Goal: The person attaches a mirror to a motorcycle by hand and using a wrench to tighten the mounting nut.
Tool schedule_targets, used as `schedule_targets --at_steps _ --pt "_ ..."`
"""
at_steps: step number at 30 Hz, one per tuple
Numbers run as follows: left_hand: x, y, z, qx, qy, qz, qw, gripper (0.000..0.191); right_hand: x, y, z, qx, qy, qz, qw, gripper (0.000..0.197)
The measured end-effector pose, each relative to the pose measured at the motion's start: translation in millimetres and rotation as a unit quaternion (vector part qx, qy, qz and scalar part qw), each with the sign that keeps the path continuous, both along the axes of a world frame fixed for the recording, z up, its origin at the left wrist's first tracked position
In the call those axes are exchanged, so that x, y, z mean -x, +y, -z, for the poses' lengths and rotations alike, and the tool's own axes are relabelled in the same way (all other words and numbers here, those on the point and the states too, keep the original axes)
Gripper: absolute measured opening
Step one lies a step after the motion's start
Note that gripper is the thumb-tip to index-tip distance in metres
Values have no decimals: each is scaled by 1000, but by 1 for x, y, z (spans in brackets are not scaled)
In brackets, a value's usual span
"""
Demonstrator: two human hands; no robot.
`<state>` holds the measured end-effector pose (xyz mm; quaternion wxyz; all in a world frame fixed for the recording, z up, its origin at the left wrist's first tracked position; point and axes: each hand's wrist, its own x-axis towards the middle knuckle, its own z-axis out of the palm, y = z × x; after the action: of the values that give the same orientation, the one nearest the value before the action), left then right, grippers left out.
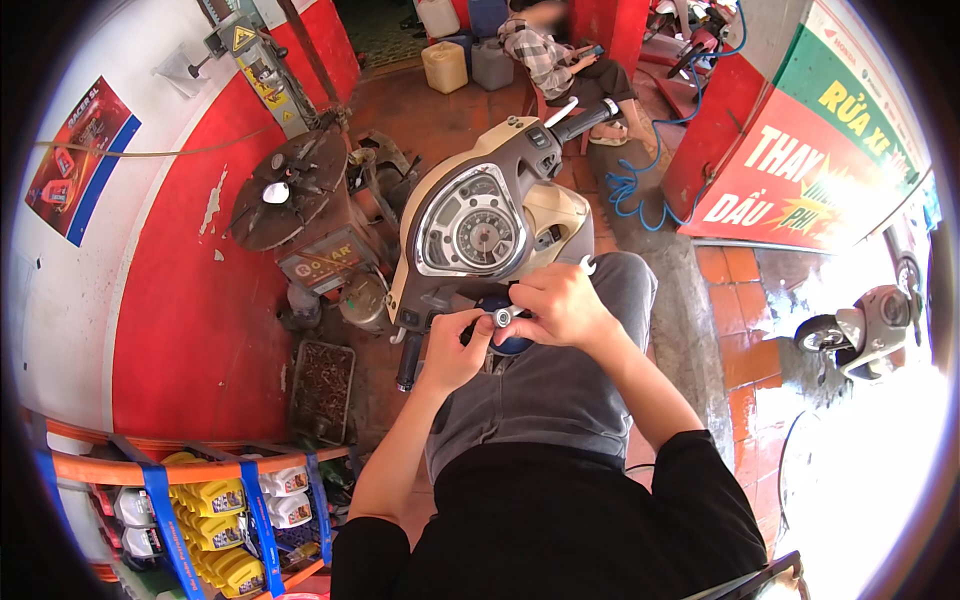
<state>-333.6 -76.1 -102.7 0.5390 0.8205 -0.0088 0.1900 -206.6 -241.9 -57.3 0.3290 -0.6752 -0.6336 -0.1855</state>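
My right hand (556, 306) is closed around a metal wrench (587, 265); its open jaw sticks out past the knuckles. The wrench's other end reaches my left hand (459, 343), whose thumb and fingers pinch a small dark part at a round metal piece between the hands; what exactly it is cannot be told. Both hands are above a blue round object, mostly hidden, over my lap. Just ahead stands a scooter's handlebar cover with a chrome-rimmed instrument cluster (472, 225). The scooter's black right grip (592, 120) points to the upper right, its left grip (409, 361) to the lower left.
A tyre-changing machine (289, 191) stands at the left, near a tray of small metal parts (322, 390). Oil bottles (217, 517) fill a rack at the lower left. A seated person (544, 56) is ahead, near plastic jerrycans (445, 67) and a coiled blue hose (626, 191).
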Motion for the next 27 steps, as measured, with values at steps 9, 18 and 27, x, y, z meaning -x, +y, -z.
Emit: schedule_targets --at_steps 9,18,27 --pt "2 -20 70 62 -13 -189 980 24 39 20 40 6 149 170 974 46" --pt "1 -20 38 -89 -56 -252 962 16 55 21 47 -16 262 195 945 47" --pt "-5 -18 12 -118 -116 -278 946 25 56 26 47 -50 436 197 877 46"
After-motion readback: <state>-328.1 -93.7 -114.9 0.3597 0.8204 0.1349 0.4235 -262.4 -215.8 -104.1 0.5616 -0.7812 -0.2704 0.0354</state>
